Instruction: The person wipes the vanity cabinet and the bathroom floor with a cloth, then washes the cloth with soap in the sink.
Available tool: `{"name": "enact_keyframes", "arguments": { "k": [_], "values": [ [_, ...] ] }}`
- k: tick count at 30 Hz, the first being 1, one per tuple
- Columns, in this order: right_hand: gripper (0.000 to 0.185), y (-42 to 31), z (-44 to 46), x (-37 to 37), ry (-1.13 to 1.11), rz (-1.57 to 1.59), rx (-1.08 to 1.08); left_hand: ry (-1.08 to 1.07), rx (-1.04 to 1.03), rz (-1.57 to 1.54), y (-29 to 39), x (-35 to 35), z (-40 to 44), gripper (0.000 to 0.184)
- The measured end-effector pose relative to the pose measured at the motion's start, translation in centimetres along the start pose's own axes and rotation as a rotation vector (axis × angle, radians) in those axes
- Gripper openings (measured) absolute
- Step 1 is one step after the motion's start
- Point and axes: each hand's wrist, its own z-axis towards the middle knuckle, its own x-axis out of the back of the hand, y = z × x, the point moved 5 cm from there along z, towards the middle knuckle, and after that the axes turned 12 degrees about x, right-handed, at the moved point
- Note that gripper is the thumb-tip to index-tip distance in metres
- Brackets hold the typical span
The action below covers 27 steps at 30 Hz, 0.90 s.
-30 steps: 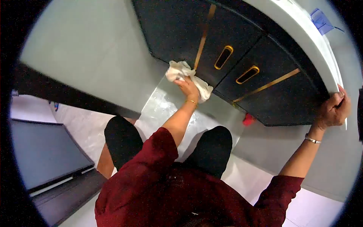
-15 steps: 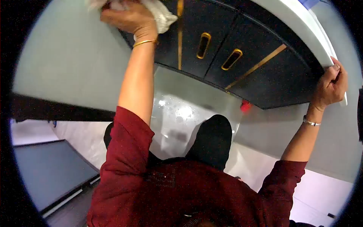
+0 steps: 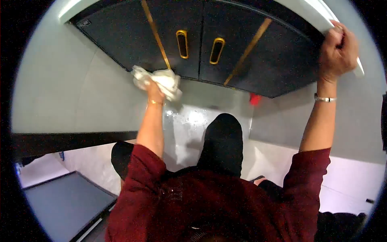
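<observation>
A white cloth [image 3: 167, 82] is bunched in my left hand [image 3: 154, 92], whose fingers are mostly hidden by it and blurred. The cloth is at the lower edge of a dark cabinet [image 3: 117, 38], close to the foot of its left gold strip [image 3: 157, 36]; whether it touches the cabinet I cannot tell. My right hand [image 3: 339, 50] is closed around the edge of the white countertop [image 3: 312, 18] at the upper right. Two gold-rimmed handles, a left one [image 3: 182, 43] and a right one [image 3: 217, 51], sit on the cabinet doors.
Below the cabinet the pale floor [image 3: 189, 121] looks wet and shiny, with my knee [image 3: 223, 141] above it. A red object [image 3: 254, 99] lies by the cabinet's lower right edge. Grey walls stand on both sides. A dark ledge [image 3: 72, 143] and a grey panel [image 3: 68, 205] are at left.
My left hand has swept down with the cloth from the cabinet's upper left to its lower edge. My right hand stays on the countertop edge. The view has shifted, showing more of the cabinet's left side.
</observation>
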Motion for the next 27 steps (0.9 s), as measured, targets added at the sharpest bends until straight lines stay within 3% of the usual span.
{"name": "enact_keyframes", "arguments": {
  "k": [2, 4, 5, 6, 7, 8, 10, 11, 12, 13, 14, 16, 18, 20, 21, 22, 24, 26, 27],
  "values": [
    [0.014, -0.6, 0.2, 0.3, -0.126, 0.2, -0.07, -0.375, 0.43, -0.039, -8.6, 1.2, -2.0, 0.033],
    [0.02, -1.6, -1.4, 1.8, 0.137, 0.383, -0.202, -0.544, 0.463, -0.224, -12.6, -3.4, -9.4, 0.021],
    [0.026, -2.5, -2.7, 2.5, 0.225, 0.469, -0.228, -0.482, 0.481, -0.177, -13.9, -6.2, -12.6, 0.019],
    [0.028, -5.8, -4.7, 3.5, 0.125, 0.583, -0.213, -0.419, 0.495, -0.143, -14.3, -7.0, -14.4, 0.018],
    [0.03, -9.1, -6.7, 4.5, 0.022, 0.694, -0.207, -0.54, 0.336, 0.06, -13.4, -7.3, -15.0, 0.022],
    [0.037, -13.2, -9.3, 4.7, -0.349, 0.783, -0.338, -0.646, 0.175, 0.269, -12.3, -7.1, -15.7, 0.028],
    [0.081, -21.4, -16.9, 4.4, -0.835, 1.041, -0.606, -0.703, 0.209, 0.282, -11.1, -6.8, -17.5, 0.033],
    [0.098, -25.4, -21.4, 4.2, -0.971, 1.376, -0.903, -0.657, 0.406, 0.09, -10.4, -7.2, -18.8, 0.032],
    [0.101, -28.8, -24.9, 3.5, -0.957, 1.666, -1.164, -0.543, 0.463, 0.165, -10.0, -6.5, -18.2, 0.032],
    [0.095, -30.2, -23.1, 3.5, -0.924, 1.76, -1.302, -0.429, 0.526, 0.234, -9.8, -5.6, -17.6, 0.031],
    [0.082, -32.3, -23.8, 2.4, -0.708, 1.824, -1.483, -0.318, 0.592, 0.292, -9.4, -4.7, -17.1, 0.031],
    [0.056, -36.1, -25.9, -0.3, -0.444, 1.845, -1.837, -0.171, 0.429, 0.613, -6.1, -6.3, -19.4, 0.032],
    [0.038, -38.4, -25.2, -3.4, -0.177, 2.097, -2.198, -0.033, 0.271, 0.937, -1.5, -8.8, -20.5, 0.039],
    [0.028, -40.4, -24.7, -7.5, 0.122, 2.205, -2.528, -0.213, -0.027, 1.189, 3.1, -12.2, -20.7, 0.033],
    [0.028, -39.1, -23.5, -8.9, -0.021, 2.128, -2.441, -0.191, -0.469, 1.324, 5.5, -16.4, -23.0, 0.028],
    [0.028, -39.8, -25.1, -11.9, 0.257, 2.189, -2.39, -0.251, -0.779, 1.26, 7.3, -20.1, -25.3, 0.025],
    [0.023, -37.3, -26.2, -13.5, 0.366, 2.126, -2.553, -0.344, -1.405, 1.293, 9.5, -27.3, -30.1, 0.025],
    [0.026, -34.4, -27.2, -13.4, 0.489, 2.366, -2.515, -0.141, -1.641, 1.274, 11.7, -31.4, -30.1, 0.029],
    [0.031, -32.9, -29.7, -13.0, 0.489, 2.413, -2.242, -0.064, -1.837, 1.387, 11.9, -33.1, -30.8, 0.032]
  ]
}}
